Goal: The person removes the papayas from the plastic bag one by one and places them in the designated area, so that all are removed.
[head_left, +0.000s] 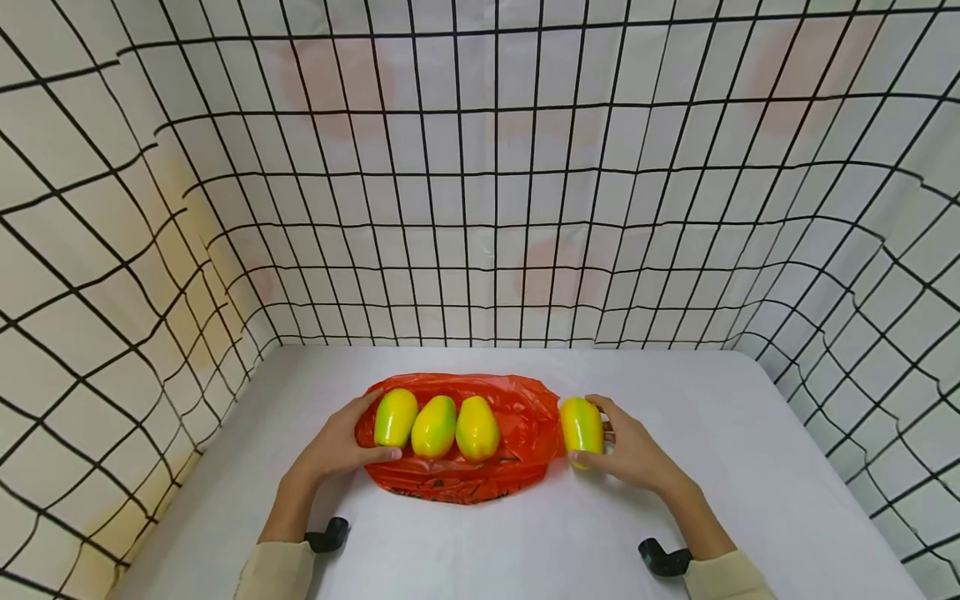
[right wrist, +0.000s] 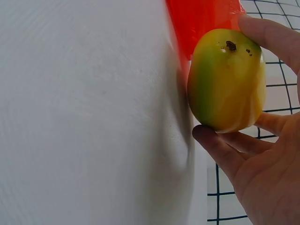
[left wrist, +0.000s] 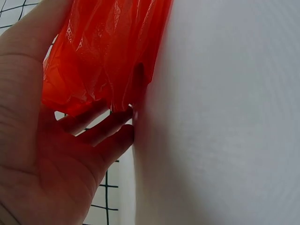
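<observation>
Head view has the right hand [head_left: 633, 450] curled round a yellow-green mango [head_left: 582, 425], thumb and fingers wrapped on it, sitting on the white counter [head_left: 750, 467] just beside the right end of the orange plastic bag [head_left: 525, 417]. The left hand [head_left: 337, 446] cups the bag's left end, pressed against the leftmost of three mangoes [head_left: 435, 427]. Honestly can't tell if those three are inside the bag or just lying on top. Risk as I see it: thin slick plastic plus round fruit, so one nudge could roll them off.
</observation>
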`<action>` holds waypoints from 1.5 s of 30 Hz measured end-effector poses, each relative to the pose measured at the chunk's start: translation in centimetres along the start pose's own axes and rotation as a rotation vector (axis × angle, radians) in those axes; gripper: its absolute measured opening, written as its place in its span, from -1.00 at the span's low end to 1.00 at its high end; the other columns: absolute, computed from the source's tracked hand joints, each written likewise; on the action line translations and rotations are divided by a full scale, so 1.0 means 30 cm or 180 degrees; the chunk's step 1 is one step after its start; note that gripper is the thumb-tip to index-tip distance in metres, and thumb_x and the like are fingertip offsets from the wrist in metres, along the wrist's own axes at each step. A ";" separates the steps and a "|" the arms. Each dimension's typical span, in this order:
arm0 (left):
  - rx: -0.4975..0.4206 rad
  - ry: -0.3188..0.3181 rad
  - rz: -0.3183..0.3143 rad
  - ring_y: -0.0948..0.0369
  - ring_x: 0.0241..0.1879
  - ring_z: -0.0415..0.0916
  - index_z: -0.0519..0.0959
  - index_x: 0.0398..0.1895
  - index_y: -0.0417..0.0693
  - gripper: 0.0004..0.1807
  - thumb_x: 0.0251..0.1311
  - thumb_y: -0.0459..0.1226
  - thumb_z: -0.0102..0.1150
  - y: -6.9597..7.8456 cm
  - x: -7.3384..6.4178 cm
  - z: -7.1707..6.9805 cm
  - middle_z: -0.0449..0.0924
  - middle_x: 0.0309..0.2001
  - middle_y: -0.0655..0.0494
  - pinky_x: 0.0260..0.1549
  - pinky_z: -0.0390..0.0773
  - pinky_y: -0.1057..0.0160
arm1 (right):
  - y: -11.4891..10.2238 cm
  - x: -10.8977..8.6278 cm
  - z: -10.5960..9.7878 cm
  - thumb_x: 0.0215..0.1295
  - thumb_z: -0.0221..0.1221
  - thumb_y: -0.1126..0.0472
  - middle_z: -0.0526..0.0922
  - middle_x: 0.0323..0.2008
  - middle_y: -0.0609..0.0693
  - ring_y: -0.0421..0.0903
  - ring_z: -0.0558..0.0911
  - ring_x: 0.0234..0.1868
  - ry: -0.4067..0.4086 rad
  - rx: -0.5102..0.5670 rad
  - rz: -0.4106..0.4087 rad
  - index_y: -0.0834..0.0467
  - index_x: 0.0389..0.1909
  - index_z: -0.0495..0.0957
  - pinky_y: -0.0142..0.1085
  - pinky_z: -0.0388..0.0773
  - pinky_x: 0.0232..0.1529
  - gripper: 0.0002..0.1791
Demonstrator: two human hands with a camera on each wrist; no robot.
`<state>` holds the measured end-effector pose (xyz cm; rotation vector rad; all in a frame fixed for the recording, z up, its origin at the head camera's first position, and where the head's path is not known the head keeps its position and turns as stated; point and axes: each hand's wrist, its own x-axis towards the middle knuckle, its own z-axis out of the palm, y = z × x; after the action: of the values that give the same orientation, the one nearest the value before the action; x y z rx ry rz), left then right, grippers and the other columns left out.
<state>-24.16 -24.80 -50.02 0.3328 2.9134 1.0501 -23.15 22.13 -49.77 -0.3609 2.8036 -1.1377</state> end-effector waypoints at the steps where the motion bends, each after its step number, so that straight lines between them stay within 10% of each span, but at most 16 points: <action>1: 0.0003 0.0007 0.0007 0.04 0.28 0.31 0.16 0.47 0.24 0.19 -0.33 0.31 0.45 0.001 0.000 0.000 0.35 0.34 0.15 0.09 0.55 -0.15 | 0.001 0.000 0.001 -0.04 0.40 -0.25 0.42 0.23 -0.03 0.01 0.50 0.13 -0.0006 -0.0012 -0.0012 -0.05 0.41 0.13 -0.03 0.60 0.09 0.02; 45: 0.0076 -0.0057 0.0022 0.04 0.26 0.31 0.14 0.48 0.25 0.15 -0.25 0.31 0.41 0.004 0.006 0.000 0.34 0.34 0.13 0.06 0.57 -0.13 | -0.025 -0.008 0.017 -0.02 0.36 -0.31 0.27 0.35 0.01 0.01 0.43 0.20 -0.0068 -0.0020 0.0039 -0.01 0.48 0.01 -0.01 0.54 0.16 0.13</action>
<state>-24.31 -24.67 -49.94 0.3515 2.9133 1.0085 -22.71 21.33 -49.61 -0.3536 2.7878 -1.1160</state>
